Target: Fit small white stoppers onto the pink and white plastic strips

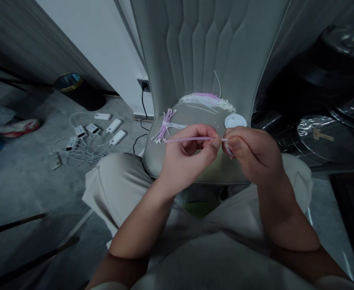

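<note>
While left hand (189, 151) and right hand (252, 155) pinch one pink strip (186, 139), each grip closed tight, a small bundle (165, 125) lies aside and a bigger heap (208, 100) waits on the chair seat (195, 119).

Close together, left hand (189, 153) and right hand (254, 155) pinch with fingers (215, 141) curled.

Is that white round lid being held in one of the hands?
No, the white round lid lies on the chair seat, while the left hand and right hand both pinch a thin pink strip.
</note>
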A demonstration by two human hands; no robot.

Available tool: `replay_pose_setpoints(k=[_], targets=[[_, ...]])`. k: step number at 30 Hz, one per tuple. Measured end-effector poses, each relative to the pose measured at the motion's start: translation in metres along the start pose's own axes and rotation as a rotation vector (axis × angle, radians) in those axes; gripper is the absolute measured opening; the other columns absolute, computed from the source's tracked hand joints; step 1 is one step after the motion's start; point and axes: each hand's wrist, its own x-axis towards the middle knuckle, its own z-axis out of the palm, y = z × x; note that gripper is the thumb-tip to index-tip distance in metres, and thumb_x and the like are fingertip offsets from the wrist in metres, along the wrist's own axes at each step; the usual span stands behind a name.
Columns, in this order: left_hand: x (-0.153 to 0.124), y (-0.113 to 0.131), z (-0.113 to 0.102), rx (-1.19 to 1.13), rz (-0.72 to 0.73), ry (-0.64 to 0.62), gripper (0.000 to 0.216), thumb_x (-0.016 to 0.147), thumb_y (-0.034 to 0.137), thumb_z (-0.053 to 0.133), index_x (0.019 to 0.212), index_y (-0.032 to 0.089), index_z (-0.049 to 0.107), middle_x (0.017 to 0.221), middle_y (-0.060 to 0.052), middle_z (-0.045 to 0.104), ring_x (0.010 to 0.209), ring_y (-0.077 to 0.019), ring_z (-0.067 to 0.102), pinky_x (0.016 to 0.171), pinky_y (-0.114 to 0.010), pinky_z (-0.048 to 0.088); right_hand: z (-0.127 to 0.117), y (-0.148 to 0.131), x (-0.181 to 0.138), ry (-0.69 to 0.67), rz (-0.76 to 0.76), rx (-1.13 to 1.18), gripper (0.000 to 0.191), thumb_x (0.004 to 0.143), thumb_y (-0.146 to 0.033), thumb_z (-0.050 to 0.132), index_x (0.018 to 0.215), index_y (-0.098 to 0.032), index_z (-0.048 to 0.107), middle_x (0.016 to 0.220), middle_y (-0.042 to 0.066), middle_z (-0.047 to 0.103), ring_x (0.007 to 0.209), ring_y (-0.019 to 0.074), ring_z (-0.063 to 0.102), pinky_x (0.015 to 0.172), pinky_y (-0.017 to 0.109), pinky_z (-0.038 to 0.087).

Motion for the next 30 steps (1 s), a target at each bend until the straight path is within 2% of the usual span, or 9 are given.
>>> replay_pose_setpoints(k=[4, 11, 18, 25, 30], targets=[[-0.0003, 0.0000, 0.0001, 0.024, -0.008, 0.005, 0.028, 0.076, 0.041, 0.084, 0.075, 0.018, 0.067, 0.061, 0.003, 0.059, 0.055, -0.0064, 0.052, 0.051, -0.018, 0.045, -0.0011, 0.0007, 0.0005, -0.004, -0.008, 0.017, 0.024, 0.101, -0.029, 0.051, 0.078, -0.023, 0.057, 0.069, -0.001, 0.056, 0.064, 0.0140, 0.050, 0.065, 0.031, 0.039], [-0.0010, -0.0003, 0.0005, 0.005, 0.009, -0.019, 0.028, 0.079, 0.041, 0.082, 0.076, 0.018, 0.067, 0.062, 0.003, 0.059, 0.057, -0.0062, 0.053, 0.053, -0.017, 0.046, -0.0027, 0.0003, 0.0005, -0.012, -0.030, 0.029, 0.019, 0.098, -0.020, 0.055, 0.079, -0.022, 0.055, 0.070, -0.003, 0.052, 0.064, 0.0116, 0.048, 0.064, 0.029, 0.038], [-0.0052, 0.0060, 0.0022, -0.016, -0.073, 0.009, 0.024, 0.080, 0.038, 0.082, 0.078, 0.018, 0.069, 0.064, 0.002, 0.060, 0.060, -0.0064, 0.054, 0.057, -0.017, 0.047, -0.0007, -0.0020, 0.0004, 0.005, -0.033, 0.015, 0.022, 0.098, -0.018, 0.053, 0.076, -0.021, 0.053, 0.068, -0.003, 0.051, 0.062, 0.0108, 0.048, 0.063, 0.028, 0.038], [-0.0065, 0.0060, 0.0014, -0.010, -0.063, -0.009, 0.024, 0.081, 0.040, 0.080, 0.081, 0.018, 0.070, 0.066, 0.002, 0.061, 0.061, -0.0074, 0.055, 0.059, -0.018, 0.049, -0.0008, -0.0028, -0.0008, 0.001, -0.041, -0.006, 0.022, 0.098, -0.019, 0.052, 0.076, -0.022, 0.054, 0.068, -0.003, 0.052, 0.061, 0.0116, 0.049, 0.062, 0.029, 0.039], [-0.0059, 0.0054, 0.0018, 0.028, -0.047, 0.004, 0.022, 0.082, 0.037, 0.079, 0.080, 0.018, 0.069, 0.067, 0.002, 0.060, 0.062, -0.0071, 0.055, 0.059, -0.018, 0.049, -0.0014, -0.0026, 0.0016, -0.017, -0.054, -0.030, 0.023, 0.098, -0.016, 0.052, 0.075, -0.021, 0.052, 0.066, -0.004, 0.048, 0.059, 0.0101, 0.046, 0.060, 0.028, 0.037]])
